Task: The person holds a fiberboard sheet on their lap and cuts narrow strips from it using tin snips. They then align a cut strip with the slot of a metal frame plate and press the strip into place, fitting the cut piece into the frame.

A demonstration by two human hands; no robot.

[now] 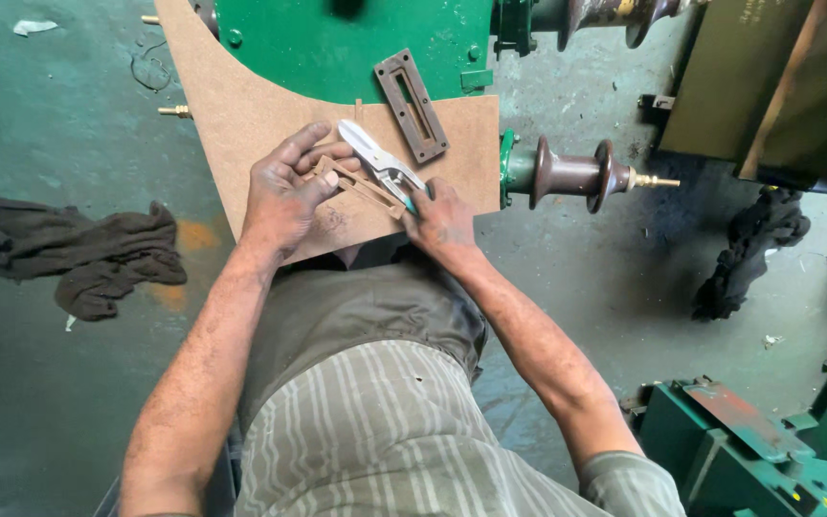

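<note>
Left hand (284, 196) fingers pin the cardboard frame (356, 182); scissors (380, 163) in right hand (442, 222).

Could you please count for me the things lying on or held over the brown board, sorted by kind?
Rectangular brown frames: 2, one under the left hand at, one lying loose at
Shears with pale blades: 1, at, gripped in the right hand
Total: 3, all over the brown board
</note>
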